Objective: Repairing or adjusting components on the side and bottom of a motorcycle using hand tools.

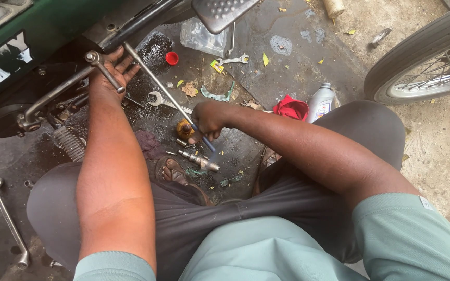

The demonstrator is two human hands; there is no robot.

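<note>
A green motorcycle body (32, 26) fills the upper left, painted smooth and glossy, with a dark engine casing beneath it. A spoked wheel (423, 62) with a black rubber tyre is seen at the upper right, well apart from both hands. The ground (287, 57) is made of rough concrete, darkened by oil and scattered with yellow leaf scraps.

A long steel T-handle wrench (154, 80), slim, round and bright, is laid diagonally between the two hands. Its upper end is met by the left hand (111, 70), whose fingers are curled loosely about the short crossbar and an adjoining metal rod beside the motorcycle. Its lower end is gripped by the right hand (209, 118), which is closed in a fist around the shaft.

A white plastic bottle (321, 101) stands by a crumpled red rag (291, 108). A long ring spanner (9, 221) lies at the lower left. A coiled spring (71, 141) is seen below the engine. An open-ended spanner (158, 99) lies just beside the wrench shaft. A small red cap (172, 58) rests near the left hand.
</note>
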